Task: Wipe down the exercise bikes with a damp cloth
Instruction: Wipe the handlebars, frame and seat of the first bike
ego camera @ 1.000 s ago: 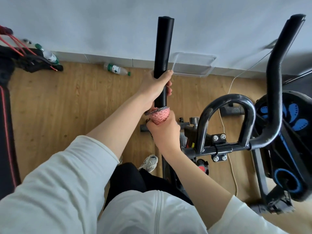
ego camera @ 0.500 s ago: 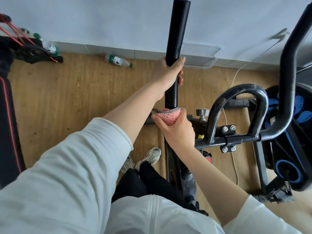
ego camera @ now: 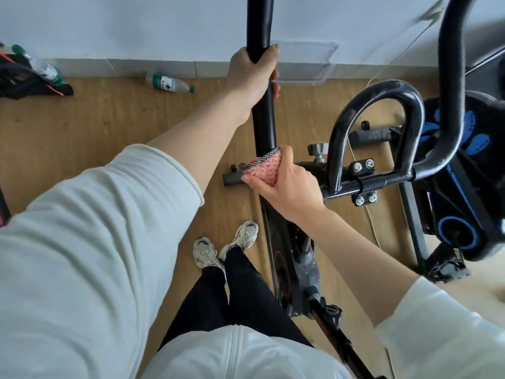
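A black exercise bike (ego camera: 363, 184) stands on the wooden floor to my right. Its tall black foam-covered handlebar pole (ego camera: 261, 23) rises toward me at centre. My left hand (ego camera: 252, 75) is wrapped around this pole high up. Lower on the same pole, my right hand (ego camera: 287, 187) squeezes a pink dotted cloth (ego camera: 263, 166) around the bar. A curved black loop handle (ego camera: 379, 124) sits just right of my right hand.
A second curved handlebar (ego camera: 453, 77) and a blue-and-black flywheel housing (ego camera: 459, 214) are at the right. A plastic bottle (ego camera: 168, 84) lies by the skirting, another bottle (ego camera: 41, 65) and black gear at far left. A clear tray (ego camera: 303, 64) leans on the wall. My shoes (ego camera: 224, 246) stand below.
The view has shifted so the pole reaches past the top edge. My left hand has climbed higher along the pole, and the gap between it and my cloth hand has widened.
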